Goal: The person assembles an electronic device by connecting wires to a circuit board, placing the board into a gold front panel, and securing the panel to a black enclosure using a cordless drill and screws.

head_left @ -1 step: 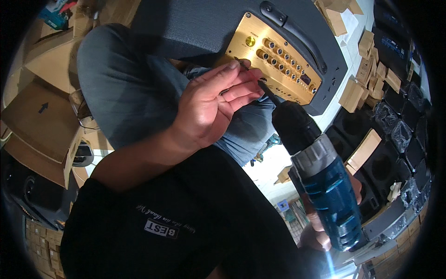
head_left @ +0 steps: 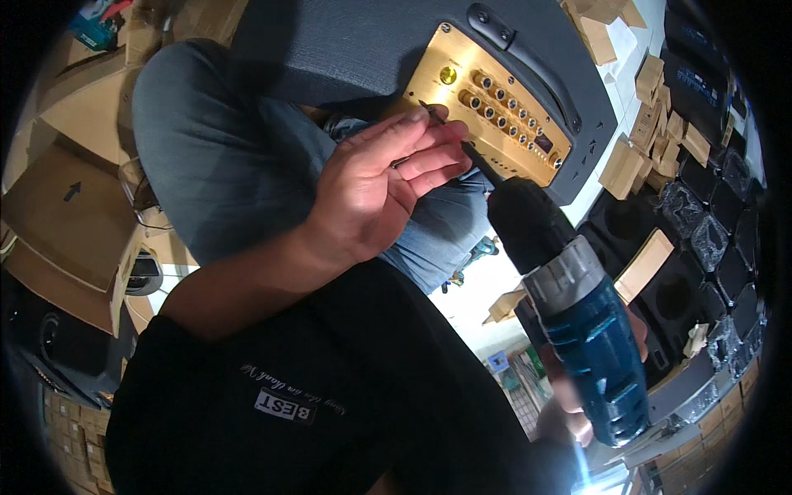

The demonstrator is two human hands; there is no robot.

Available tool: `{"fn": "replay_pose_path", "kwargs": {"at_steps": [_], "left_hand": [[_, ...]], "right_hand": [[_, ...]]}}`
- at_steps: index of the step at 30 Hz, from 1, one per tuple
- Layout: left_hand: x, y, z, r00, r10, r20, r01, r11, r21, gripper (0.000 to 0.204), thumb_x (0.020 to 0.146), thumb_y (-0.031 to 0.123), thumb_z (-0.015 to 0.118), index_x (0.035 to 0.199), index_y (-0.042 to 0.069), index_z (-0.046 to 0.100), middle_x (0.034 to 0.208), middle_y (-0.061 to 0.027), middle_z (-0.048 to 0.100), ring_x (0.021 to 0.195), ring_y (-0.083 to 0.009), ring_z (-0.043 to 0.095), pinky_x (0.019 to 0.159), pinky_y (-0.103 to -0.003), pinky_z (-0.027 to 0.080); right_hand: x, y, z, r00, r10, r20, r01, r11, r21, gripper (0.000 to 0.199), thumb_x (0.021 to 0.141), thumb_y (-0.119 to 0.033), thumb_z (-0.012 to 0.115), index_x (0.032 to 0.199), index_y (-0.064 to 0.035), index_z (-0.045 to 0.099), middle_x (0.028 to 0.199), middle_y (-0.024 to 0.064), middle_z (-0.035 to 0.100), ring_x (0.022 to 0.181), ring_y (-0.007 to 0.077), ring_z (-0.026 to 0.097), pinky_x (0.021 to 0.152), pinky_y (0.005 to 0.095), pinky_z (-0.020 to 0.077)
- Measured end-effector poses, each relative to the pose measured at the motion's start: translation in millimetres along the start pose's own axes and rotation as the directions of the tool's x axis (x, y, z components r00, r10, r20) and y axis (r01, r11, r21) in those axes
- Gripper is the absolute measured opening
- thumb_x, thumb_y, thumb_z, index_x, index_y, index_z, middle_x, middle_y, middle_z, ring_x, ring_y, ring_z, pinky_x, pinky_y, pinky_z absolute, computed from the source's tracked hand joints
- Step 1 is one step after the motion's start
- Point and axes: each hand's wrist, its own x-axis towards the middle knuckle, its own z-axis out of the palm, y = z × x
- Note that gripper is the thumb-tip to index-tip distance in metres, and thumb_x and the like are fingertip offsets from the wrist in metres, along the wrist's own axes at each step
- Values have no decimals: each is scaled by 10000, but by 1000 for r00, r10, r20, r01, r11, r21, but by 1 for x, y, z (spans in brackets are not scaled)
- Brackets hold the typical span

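Far left: brown cardboard boxes (head_left: 70, 206) w/ open flaps, stacked & lying about on the floor. Next to them, the grey-trousered leg (head_left: 214, 157) of the person, w/ the grey fabric-covered speaker cabinet (head_left: 346, 41) resting across the lap. Black T-shirt (head_left: 313, 388) fills the bottom centre.

Centre: left hand (head_left: 375, 186) comes up from the lower edge, fingers bunched together, fingertips (head_left: 429, 128) pinched round the front of the dark driver bit (head_left: 478, 165), right at the lower left edge of the gold metal control panel (head_left: 491, 111). Panel has rows of small round knobs & a black strap handle (head_left: 520, 49) just above it on the cabinet.

Right of centre: blue-and-black cordless drill w/ silver collar (head_left: 577, 322), pointing up-left at the panel. Right hand (head_left: 577, 412) is mostly hidden behind the drill body; clamped round its grip, blurred.

Right: white tabletop (head_left: 470, 297) below, small tan cardboard pieces (head_left: 643, 140) scattered, then black foam-looking trays & plastic-wrapped black units (head_left: 709, 231) in rows along the far right.
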Motion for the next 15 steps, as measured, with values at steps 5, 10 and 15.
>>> {"fn": "replay_pose_path", "kwargs": {"at_steps": [5,10,15], "left_hand": [[11,-1,-18,993,-72,94,89,976,-198,301,1084,223,525,1250,-17,598,1181,-156,707,1033,-202,701,1017,-380,559],[14,-2,-25,991,-108,80,127,943,-306,278,1077,188,539,1247,-17,620,1178,-192,721,1096,-241,731,1052,-412,565],[17,-4,-26,991,-121,50,130,953,-273,327,1076,233,538,1293,-1,606,1213,-187,710,1078,-231,731,1045,-428,564]], "right_hand": [[22,-22,-30,993,55,103,-42,991,-129,289,737,-227,803,869,-42,624,718,44,590,612,178,631,642,283,540],[40,-27,-42,984,59,167,-25,980,-198,290,739,-222,803,879,-41,625,725,45,593,615,177,630,643,284,538],[54,-33,-37,976,77,203,-31,975,-219,292,740,-217,803,889,-40,625,732,46,596,619,176,630,644,285,537]]}}
